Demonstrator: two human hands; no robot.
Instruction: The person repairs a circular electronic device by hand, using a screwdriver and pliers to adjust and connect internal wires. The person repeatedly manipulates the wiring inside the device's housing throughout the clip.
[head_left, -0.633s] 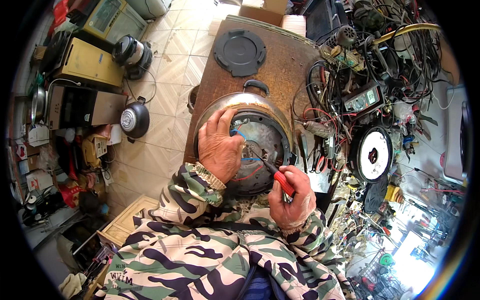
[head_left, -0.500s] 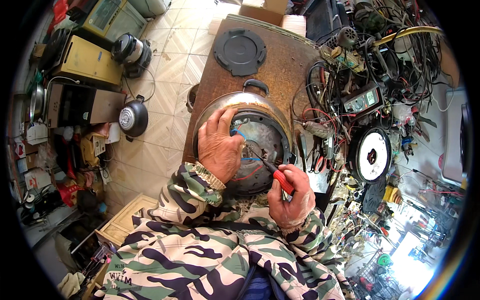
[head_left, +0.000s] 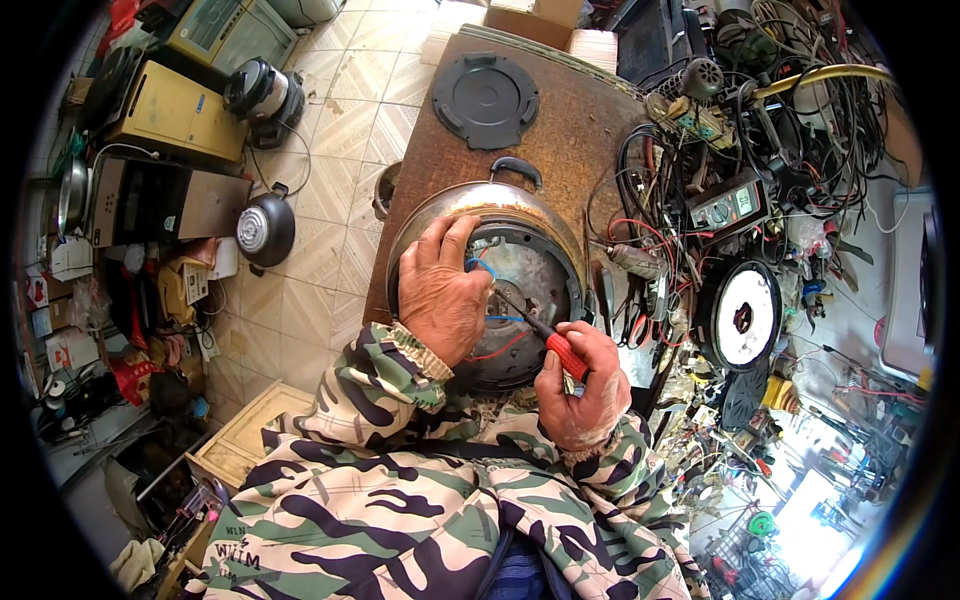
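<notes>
An upturned metal pot appliance (head_left: pixel 551 214) with a black handle rests on the wooden table, its round dark base (head_left: pixel 530 280) exposed with blue and red wires inside. My left hand (head_left: pixel 443 290) lies over the left of its rim, fingers curled down beside the blue wire (head_left: pixel 479 264), thumb mostly hidden. My right hand (head_left: pixel 585 390) grips a red-handled screwdriver (head_left: pixel 563 352), its shaft angled into the middle of the base. Above the pot lies a round black plastic cover (head_left: pixel 485 100). Pliers and other tools (head_left: pixel 636 320) lie just right of the pot.
Tangled cables and a multimeter (head_left: pixel 722 208) crowd the table's right side, with a white disc in a black ring (head_left: pixel 742 315) below them. On the left, a tiled floor (head_left: pixel 310 260) holds cookers and a dark pot (head_left: pixel 265 230); stacked appliances line that side. A wooden box (head_left: pixel 240 440) sits lower left.
The view has shifted very slightly, with the table and cover appearing a little to the right and higher. Both hands keep nearly the same pose over the base.
</notes>
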